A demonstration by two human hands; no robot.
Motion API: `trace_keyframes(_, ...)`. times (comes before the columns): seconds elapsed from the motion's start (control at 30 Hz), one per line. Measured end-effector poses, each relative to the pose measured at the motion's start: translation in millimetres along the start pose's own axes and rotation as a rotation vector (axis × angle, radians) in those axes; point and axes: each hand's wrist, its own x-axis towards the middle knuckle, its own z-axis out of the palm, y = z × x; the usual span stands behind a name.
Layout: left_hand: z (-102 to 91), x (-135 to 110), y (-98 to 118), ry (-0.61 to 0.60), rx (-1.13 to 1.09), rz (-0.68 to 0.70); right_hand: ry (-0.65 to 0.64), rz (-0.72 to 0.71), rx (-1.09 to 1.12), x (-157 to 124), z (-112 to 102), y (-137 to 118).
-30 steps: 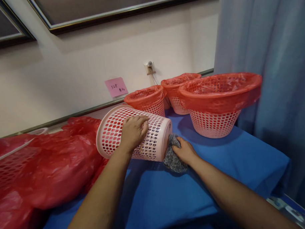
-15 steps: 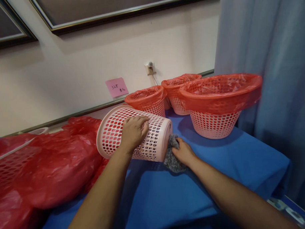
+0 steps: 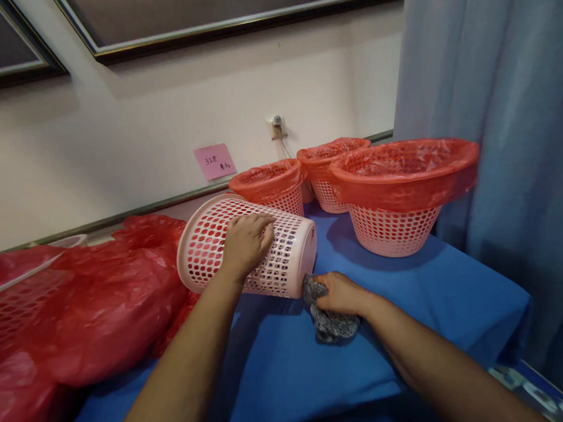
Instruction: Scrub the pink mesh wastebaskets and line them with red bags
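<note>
A pink perforated plastic basket (image 3: 206,245) lies on its side on the blue table cover (image 3: 421,296), open mouth to the left. My left hand (image 3: 248,243) rests on top of its wall, fingers curled over it, holding it steady. My right hand (image 3: 341,294) is closed on a grey cloth (image 3: 326,320), which is bunched on the table just below the basket's bottom end.
Three pink baskets lined with red bags stand at the back: a wide one (image 3: 398,178) on the right and two smaller ones (image 3: 273,186) (image 3: 327,160) by the wall. Red plastic bags (image 3: 98,297) are heaped at the left. A grey-blue curtain (image 3: 498,89) hangs at the right.
My right hand has pulled the grey cloth down off the basket's bottom end onto the table and bunched it. My left hand and the basket have stayed in place.
</note>
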Motion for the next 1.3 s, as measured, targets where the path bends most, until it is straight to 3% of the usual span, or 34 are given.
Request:
trace_keyframes(0.1, 0.6, -1, -3, 0.003, -0.005, -0.002, -0.028, -0.093, 0.077, -5, 1, -6)
trace_keyframes(0.17, 0.7, -2, -4, 0.007, -0.007, -0.007, 0.036, -0.136, 0.152, -6, 1, -9)
trace_keyframes(0.33, 0.9, -3, -4, 0.006, -0.010, 0.001, 0.472, -0.318, 0.383, -6, 0, -15)
trace_keyframes(0.4, 1.6, -3, -4, 0.006, -0.011, 0.005, 0.525, -0.415, 0.319, -7, 1, -18)
trace_keyframes(0.5, 2.4, -4, -5, 0.007, -0.008, 0.005, 0.382, -0.449, 0.188, -9, 4, -19)
trace_keyframes(0.63, 1.0, -5, -4, 0.012, -0.019, 0.003, 0.053, -0.182, -0.022, -9, 8, -16)
trace_keyframes(0.7, 0.1, -6, -4, 0.009, -0.019, 0.002, -0.004, -0.104, -0.084, -8, 9, -13)
trace_keyframes(0.77, -0.2, -6, -3, 0.008, -0.018, 0.002, 0.039, -0.081, -0.095, -6, 8, -11)
trace_keyframes(0.83, 0.4, -6, -3, 0.014, -0.018, 0.000, 0.149, -0.065, -0.074, -3, 5, -9)
trace_keyframes(0.97, 2.2, -5, -4, 0.029, -0.017, -0.003, 0.704, -0.152, 0.135, 7, -1, -4)
trace_keyframes(1.03, 2.7, -5, -3, 0.029, -0.015, -0.001, 0.869, -0.241, 0.161, 11, -2, -2)
trace_keyframes(1.07, 2.7, -5, -3, 0.027, -0.014, -0.002, 0.856, -0.285, 0.135, 13, -1, -1)
trace_keyframes(1.17, 2.8, -5, -3, 0.025, -0.011, -0.009, 0.633, -0.360, 0.045, 12, 4, -3)
trace_keyframes(1.3, 2.7, -6, -3, 0.030, -0.010, -0.008, 0.388, -0.164, -0.018, 4, 8, -8)
